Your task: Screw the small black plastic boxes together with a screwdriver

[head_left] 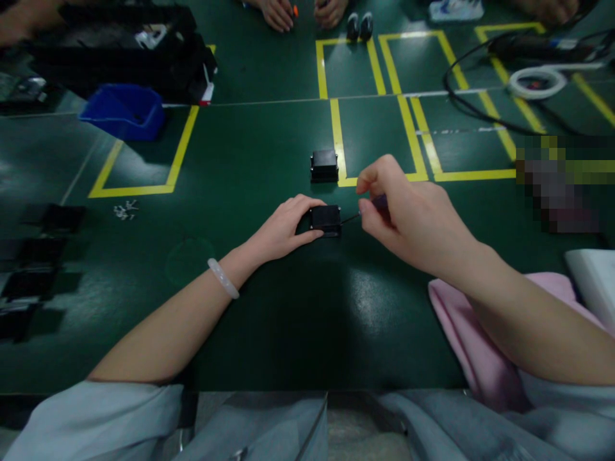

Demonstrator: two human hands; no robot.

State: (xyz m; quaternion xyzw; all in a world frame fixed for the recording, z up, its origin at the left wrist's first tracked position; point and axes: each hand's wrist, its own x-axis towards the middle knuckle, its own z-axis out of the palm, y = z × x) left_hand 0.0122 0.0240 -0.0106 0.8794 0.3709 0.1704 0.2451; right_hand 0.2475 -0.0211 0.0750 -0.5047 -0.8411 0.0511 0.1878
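Observation:
On the green table my left hand (296, 224) grips a small black box (327, 216) by its left side, thumb and fingers around its near and far edges. My right hand (408, 211) is closed around the dark handle of a screwdriver (352, 218). Its thin shaft points left, with the tip at the box's right side; whether it sits in a screw is too small to tell. Just beyond stands a second black box (324, 166) of like shape, with small screws at its corners. A little heap of screws (125, 210) lies to the left.
Several black parts (36, 275) lie at the left edge. A blue bin (125, 112) stands farther back, beside stacked black trays (120, 57). Pink cloth (473, 333) lies under my right forearm. Cables (461, 96) loop at the back right. Other people's hands (278, 13) are across the table.

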